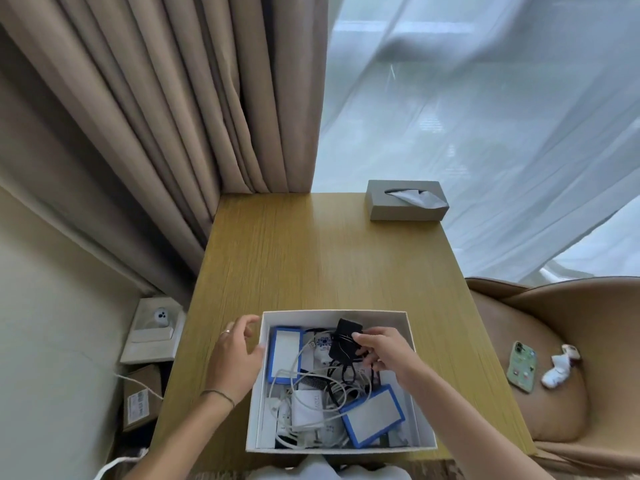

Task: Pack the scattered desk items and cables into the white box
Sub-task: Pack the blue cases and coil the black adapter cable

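I see a white box (420, 393) sitting at the near edge of a wooden desk (311, 258), its long axis running from the near edge toward the far one. Most of the desk beyond the box is bare wood, open up to a grey tissue box (407, 206) at the far right corner. My left hand (235, 358) rests against the outside of the box's left wall, fingers loosely spread, holding nothing. My right hand (381, 351) hovers over the box's far half, pinching a small black pouch (344, 342) that stands roughly upright, tilted slightly right. Inside lie tangled white cables (304, 382), a white charger (306, 408), a black comb (313, 382) and two blue-framed cards (374, 419), one along the left wall, one angled at the near right. Beige curtains (173, 98) hang behind the desk's far left edge; a tan chair (571, 341) beside the right edge holds a green phone (522, 366).
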### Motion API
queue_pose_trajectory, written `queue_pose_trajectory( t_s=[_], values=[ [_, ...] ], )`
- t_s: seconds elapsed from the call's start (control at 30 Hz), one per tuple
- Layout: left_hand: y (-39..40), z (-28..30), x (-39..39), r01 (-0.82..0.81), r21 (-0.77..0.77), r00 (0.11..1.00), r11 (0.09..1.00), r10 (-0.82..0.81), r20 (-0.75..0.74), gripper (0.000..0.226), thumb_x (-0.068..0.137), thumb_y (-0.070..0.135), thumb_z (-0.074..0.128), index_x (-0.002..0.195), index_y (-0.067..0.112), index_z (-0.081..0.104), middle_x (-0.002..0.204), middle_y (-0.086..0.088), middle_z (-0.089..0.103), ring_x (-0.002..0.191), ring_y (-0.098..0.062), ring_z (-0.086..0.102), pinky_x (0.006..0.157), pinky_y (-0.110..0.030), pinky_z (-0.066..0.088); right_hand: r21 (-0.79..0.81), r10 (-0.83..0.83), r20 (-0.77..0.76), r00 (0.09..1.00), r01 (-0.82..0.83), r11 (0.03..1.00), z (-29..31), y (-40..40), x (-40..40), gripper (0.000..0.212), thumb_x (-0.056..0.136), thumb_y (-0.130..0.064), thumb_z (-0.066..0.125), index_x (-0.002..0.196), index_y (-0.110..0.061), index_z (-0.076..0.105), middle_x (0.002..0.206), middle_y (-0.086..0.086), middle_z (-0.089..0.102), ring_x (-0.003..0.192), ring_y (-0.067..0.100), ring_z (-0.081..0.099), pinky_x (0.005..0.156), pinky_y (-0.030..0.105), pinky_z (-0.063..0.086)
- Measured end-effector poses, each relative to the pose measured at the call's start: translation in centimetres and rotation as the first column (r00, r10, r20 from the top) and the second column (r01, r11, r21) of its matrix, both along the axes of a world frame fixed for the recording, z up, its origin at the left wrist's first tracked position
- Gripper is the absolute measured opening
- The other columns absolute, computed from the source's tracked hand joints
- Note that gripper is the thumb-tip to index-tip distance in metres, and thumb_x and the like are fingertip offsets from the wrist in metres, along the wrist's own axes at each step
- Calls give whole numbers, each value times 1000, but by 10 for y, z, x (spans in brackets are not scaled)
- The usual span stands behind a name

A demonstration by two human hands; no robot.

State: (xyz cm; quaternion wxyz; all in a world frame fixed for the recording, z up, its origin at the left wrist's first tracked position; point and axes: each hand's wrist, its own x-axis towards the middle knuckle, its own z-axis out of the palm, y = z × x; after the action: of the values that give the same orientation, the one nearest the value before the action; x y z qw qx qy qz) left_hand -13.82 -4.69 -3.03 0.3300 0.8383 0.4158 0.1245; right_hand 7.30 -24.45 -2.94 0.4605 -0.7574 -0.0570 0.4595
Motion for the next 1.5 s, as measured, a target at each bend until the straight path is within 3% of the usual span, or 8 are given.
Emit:
queue_pose_trajectory(
  t_s=[0.37, 0.53, 0.67, 0.93, 1.13, 1.27, 1.37, 1.5],
  values=[
    [-9, -23, 6, -88, -230, 996, 969, 78, -50, 38, 103, 25, 45, 141, 16, 49, 75, 1, 63, 53, -14, 50, 45, -22, 35, -316, 167, 109, 980, -125, 940, -25, 16, 2, 28, 96, -33, 62, 86, -7, 66, 70, 8, 70, 46, 18, 54, 43, 25, 40],
    [-11, -32, 9, -139, -342, 990, 929, 138, -25, 45, 106, 33, 37, 146, 15, 44, 96, -3, 65, 79, -17, 57, 64, -31, 42, -658, 621, 480, 620, -214, 722, -1, 19, 10, 33, 93, -44, 51, 75, -19, 62, 72, -2, 66, 66, 20, 63, 50, 27, 43],
    [-19, -35, 12, -186, -345, 981, 920, 196, -6, 45, 107, 34, 34, 147, 15, 44, 129, -7, 60, 104, -15, 53, 80, -30, 41, -486, 554, 590, 588, -289, 825, 23, 44, 22, 25, 96, -40, 52, 98, -25, 72, 86, -5, 74, 72, 14, 68, 68, 36, 61],
    [-21, -38, 14, -196, -261, 980, 945, 197, -21, 47, 107, 35, 32, 146, 14, 45, 133, 3, 58, 108, -5, 48, 88, -23, 37, -406, 629, 540, 559, -482, 777, 13, 122, 48, 20, 95, -27, 56, 100, -22, 75, 92, -6, 74, 81, 15, 69, 70, 29, 57],
    [-22, -40, 12, -213, -209, 977, 954, 208, -48, 48, 106, 38, 32, 146, 15, 46, 133, 6, 56, 109, -1, 43, 86, -15, 35, -553, 879, 349, 325, -686, 473, -22, 178, 50, 25, 89, -16, 65, 112, -19, 73, 114, 0, 74, 103, 23, 69, 82, 32, 58],
    [-22, -41, 13, -211, -197, 978, 958, 207, -42, 48, 105, 37, 34, 145, 14, 47, 121, 20, 44, 110, 6, 38, 80, 3, 29, -693, 979, 183, 89, -694, 192, -44, 199, 43, 13, 88, -11, 61, 98, -11, 69, 86, 3, 68, 69, 20, 59, 56, 27, 47],
    [-22, -40, 12, -212, -190, 977, 959, 212, -20, 58, 100, 47, 29, 145, 14, 47, 124, 21, 43, 114, 6, 39, 93, -4, 28, -751, 988, 155, 10, -648, 124, -54, 202, 39, 15, 87, -5, 55, 74, -11, 54, 66, -1, 47, 53, 15, 42, 46, 23, 36],
    [-23, -41, 12, -202, -208, 978, 957, 209, 8, 63, 96, 53, 26, 142, 17, 49, 124, 21, 48, 115, 2, 45, 90, -7, 30, -760, 985, 171, -37, -640, 108, -67, 203, 41, 4, 92, -8, 53, 90, -10, 56, 69, -1, 45, 56, 14, 42, 48, 26, 38]
  ],
)
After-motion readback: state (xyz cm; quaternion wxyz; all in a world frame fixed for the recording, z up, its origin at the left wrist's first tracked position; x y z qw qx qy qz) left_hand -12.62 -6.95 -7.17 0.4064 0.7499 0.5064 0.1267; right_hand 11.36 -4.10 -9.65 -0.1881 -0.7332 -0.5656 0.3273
